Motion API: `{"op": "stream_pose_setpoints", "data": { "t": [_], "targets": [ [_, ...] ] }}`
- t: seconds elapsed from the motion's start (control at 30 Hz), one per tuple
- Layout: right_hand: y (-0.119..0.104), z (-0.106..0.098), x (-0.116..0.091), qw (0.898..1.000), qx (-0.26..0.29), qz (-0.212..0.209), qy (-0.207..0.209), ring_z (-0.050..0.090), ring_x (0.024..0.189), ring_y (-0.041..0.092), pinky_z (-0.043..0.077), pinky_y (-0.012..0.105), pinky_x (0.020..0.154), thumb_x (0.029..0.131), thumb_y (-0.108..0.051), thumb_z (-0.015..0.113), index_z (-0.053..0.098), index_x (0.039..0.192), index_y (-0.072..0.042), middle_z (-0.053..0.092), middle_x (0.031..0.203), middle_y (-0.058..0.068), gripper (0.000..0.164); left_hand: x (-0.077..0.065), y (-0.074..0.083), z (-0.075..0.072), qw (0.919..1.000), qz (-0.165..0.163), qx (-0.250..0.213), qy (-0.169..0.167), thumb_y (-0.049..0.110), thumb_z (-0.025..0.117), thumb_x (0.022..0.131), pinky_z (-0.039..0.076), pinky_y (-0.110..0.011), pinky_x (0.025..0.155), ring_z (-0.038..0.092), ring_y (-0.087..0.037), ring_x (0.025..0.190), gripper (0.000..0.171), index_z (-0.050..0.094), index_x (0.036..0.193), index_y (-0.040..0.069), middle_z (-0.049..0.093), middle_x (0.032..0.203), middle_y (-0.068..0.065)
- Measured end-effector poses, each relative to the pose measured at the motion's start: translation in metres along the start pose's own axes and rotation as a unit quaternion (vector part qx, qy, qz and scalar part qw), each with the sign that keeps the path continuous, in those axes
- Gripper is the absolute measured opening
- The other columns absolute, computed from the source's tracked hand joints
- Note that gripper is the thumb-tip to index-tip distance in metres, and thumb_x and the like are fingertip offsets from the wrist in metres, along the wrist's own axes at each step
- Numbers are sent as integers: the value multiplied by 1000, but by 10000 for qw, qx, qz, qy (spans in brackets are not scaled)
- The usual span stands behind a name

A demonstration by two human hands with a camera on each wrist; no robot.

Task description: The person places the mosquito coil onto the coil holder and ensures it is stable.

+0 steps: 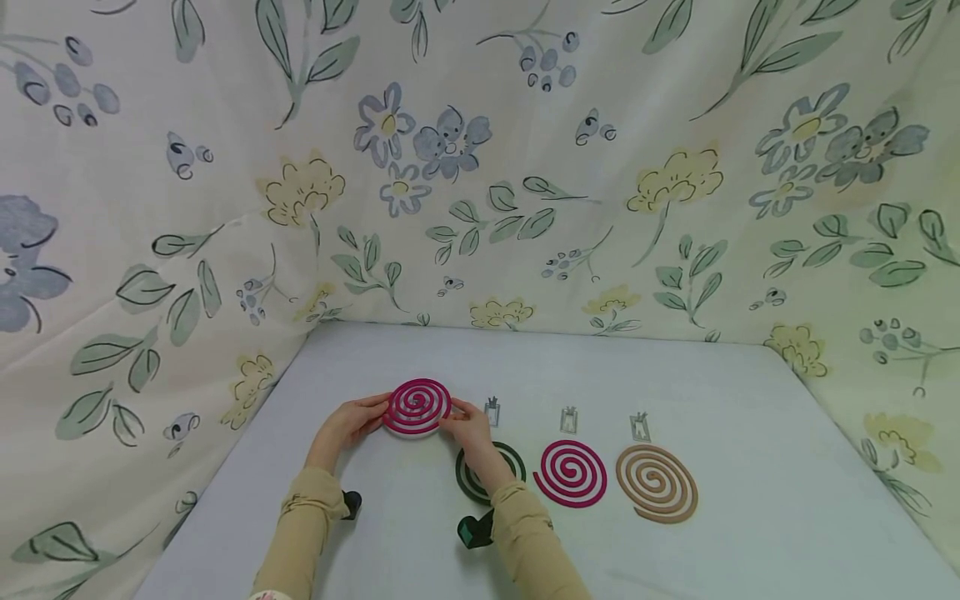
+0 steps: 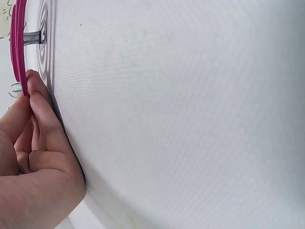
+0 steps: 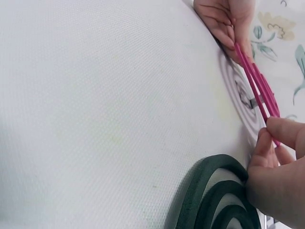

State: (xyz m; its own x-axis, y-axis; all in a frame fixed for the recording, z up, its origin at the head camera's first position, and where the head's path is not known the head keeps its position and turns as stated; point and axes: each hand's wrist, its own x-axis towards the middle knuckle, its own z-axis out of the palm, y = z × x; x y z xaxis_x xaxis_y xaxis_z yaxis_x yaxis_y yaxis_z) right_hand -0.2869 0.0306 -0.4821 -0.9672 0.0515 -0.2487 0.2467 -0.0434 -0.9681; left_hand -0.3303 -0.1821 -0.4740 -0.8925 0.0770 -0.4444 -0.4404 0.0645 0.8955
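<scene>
A pink mosquito coil [image 1: 417, 407] is held level over the back left part of the table, gripped at opposite edges. My left hand [image 1: 358, 421] pinches its left rim between thumb and fingers. On the right rim, the thumb and fingers of my right hand [image 1: 468, 429] do the same. Under the coil's middle stands a small metal coil stand [image 2: 33, 37], its upright reaching the coil and its base on the table. Seen edge-on in the right wrist view, the coil [image 3: 267, 95] sits above its own spiral shadow. A dark green coil [image 1: 468, 475] lies partly hidden beneath my right forearm.
To the right lie a second pink coil [image 1: 572, 473] and a tan coil [image 1: 657, 483]. Behind the row are three flat metal stands, the left one [image 1: 492, 412], the middle one [image 1: 569, 419] and the right one [image 1: 640, 427]. Floral cloth [image 1: 480, 275] encloses the white table [image 1: 750, 433].
</scene>
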Motion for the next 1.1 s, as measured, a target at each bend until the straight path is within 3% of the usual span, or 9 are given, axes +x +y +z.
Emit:
{"op": "stream_pose_setpoints", "data": {
  "t": [1.1],
  "targets": [
    [1,0,2,10000,4,36,89,48,71,10,43,20,64,83,-1,68,54,129,1,52,78,-1,49,1,0,1,10000,10,-14,27,13,55,95,49,-11,66,55,4,70,46,44,139,1,63,85,13]
  ]
}}
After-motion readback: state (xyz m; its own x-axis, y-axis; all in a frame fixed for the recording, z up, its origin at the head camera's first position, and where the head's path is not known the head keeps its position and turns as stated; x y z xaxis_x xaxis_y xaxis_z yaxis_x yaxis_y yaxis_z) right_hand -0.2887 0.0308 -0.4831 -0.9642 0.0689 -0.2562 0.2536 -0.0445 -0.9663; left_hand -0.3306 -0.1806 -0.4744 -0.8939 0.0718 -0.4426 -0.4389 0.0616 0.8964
